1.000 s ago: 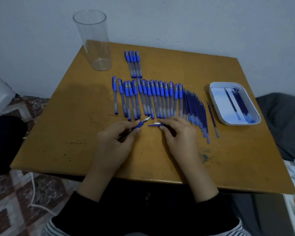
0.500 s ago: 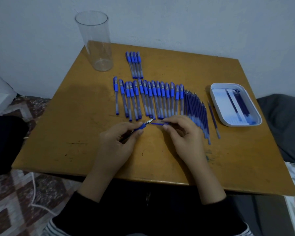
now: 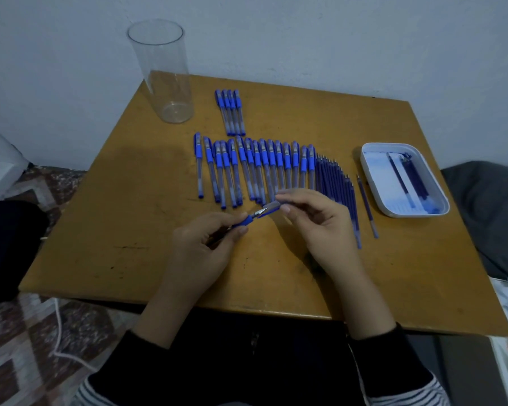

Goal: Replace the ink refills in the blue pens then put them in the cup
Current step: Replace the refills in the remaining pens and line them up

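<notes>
Looks like capping. Keep the left hand (image 3: 206, 247) steady and line the cap (image 3: 272, 207) up with the pen (image 3: 247, 221) before pushing, so as not to jab the metal tip against the rim. Slide straight on and press home until seated, without twisting. Judging by the short gap, needs only a small push.

Grips the pen barrel in the left hand with curled fingers, thumb by the blue grip, with the tip up and to the right. Pinches the cap in the right hand (image 3: 317, 227) between thumb and forefinger, right at the tip. Cannot tell whether touching yet. Holds both just above the counter (image 3: 100, 230), near its middle.

Just beyond: a row of pens (image 3: 258, 171), capped, with loose refills (image 3: 338, 189) beside it on the right. Farther back, four pens (image 3: 230, 112) side by side. At the far left corner, the cup (image 3: 165, 74), upright, no pen in it yet. Off to the right, a white tray (image 3: 373, 197) with a few more refills inside.
</notes>
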Motion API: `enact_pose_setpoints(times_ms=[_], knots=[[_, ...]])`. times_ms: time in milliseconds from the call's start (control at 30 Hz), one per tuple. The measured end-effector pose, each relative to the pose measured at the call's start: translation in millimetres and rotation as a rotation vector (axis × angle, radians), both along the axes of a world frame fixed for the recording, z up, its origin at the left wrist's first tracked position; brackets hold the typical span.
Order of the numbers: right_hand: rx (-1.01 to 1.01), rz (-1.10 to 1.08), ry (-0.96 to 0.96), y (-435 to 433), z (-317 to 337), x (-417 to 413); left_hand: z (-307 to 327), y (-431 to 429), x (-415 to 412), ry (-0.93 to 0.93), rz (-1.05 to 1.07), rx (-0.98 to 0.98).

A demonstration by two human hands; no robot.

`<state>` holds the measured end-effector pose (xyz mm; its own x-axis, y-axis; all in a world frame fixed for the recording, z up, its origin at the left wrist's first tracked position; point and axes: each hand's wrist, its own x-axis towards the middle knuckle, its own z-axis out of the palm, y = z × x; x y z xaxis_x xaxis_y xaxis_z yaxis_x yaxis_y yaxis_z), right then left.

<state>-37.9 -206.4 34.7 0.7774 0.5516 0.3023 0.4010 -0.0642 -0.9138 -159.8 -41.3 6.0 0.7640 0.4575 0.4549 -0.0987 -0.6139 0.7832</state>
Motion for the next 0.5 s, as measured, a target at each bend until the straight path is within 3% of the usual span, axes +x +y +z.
enact_pose_setpoints(times_ms=[133,267,500], knots=[[0.006,0.019,0.094,9.3,-0.8,-5.0,0.8,-0.7,-0.2,-0.004,-0.005,0.0],[0.062,-0.103,0.189,12.5,-5.9,-6.9,2.9,-0.7,0.1,-0.004,0.01,-0.002],[0.153,-0.155,0.221,12.6,-7.5,-7.1,1.8,-0.4,0.9,-0.017,0.002,-0.014]])
